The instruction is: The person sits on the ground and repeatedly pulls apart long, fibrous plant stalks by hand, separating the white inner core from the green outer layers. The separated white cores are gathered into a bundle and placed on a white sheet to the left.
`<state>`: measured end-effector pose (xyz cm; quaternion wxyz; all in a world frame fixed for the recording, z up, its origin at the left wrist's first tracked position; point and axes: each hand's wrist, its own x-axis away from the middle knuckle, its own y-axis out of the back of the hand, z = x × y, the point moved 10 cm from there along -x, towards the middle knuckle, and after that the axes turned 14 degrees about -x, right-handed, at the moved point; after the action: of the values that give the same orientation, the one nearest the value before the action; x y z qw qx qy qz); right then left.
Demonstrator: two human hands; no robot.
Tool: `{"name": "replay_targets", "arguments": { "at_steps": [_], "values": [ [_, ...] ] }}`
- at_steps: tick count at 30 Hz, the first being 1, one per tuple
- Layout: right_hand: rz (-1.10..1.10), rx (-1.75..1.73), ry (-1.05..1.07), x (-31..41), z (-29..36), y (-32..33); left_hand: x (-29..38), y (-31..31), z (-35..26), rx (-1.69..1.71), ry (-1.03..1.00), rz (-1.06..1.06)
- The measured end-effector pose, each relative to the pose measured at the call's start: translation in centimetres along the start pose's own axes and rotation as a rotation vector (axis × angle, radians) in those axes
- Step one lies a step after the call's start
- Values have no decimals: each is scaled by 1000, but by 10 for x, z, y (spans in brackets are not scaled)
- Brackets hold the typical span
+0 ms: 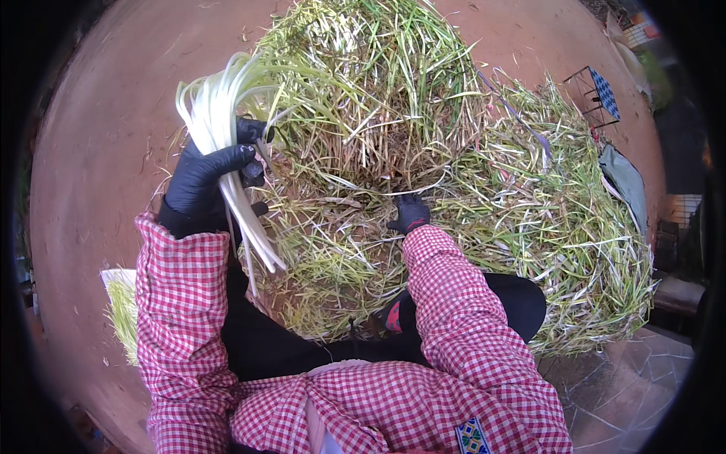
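My left hand point(212, 170), in a black glove, is closed around a bunch of long white and pale-green stalks point(218, 116). They look like blanched chives; their leafy tops arch over and their cut-looking white ends hang below the hand. In a black glove too, my right hand point(409, 214) reaches to the foot of a tall heap of green and straw-coloured stalks point(391, 96). Its fingertips are partly hidden among the stalks, so I cannot tell whether it grips any. Loose leaves and trimmings point(340, 272) lie between my knees.
A wide mound of limp leaves point(544, 227) spreads to the right. A small folding stool point(602, 95) with a blue checked seat stands beyond it, and grey-green cloth point(627, 179) lies at its edge. More pale stalks point(123, 312) lie at lower left on the reddish ground point(85, 198).
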<state>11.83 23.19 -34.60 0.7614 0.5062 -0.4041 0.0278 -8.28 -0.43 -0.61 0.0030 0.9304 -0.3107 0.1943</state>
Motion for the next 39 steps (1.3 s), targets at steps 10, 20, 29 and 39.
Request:
{"name": "replay_targets", "arguments": {
  "at_steps": [10, 20, 29, 39],
  "values": [
    [450, 27, 216, 88, 64, -135, -14, 37, -14, 81, -150, -149],
    [662, -171, 361, 180, 101, 9, -48, 21, 12, 198, -162, 30],
    [-630, -1342, 389, 467, -226, 363, -66, 21, 57, 278, -172, 117],
    [-1856, -16, -536, 652, -408, 268, -69, 35, 81, 236, -106, 106]
  ]
}}
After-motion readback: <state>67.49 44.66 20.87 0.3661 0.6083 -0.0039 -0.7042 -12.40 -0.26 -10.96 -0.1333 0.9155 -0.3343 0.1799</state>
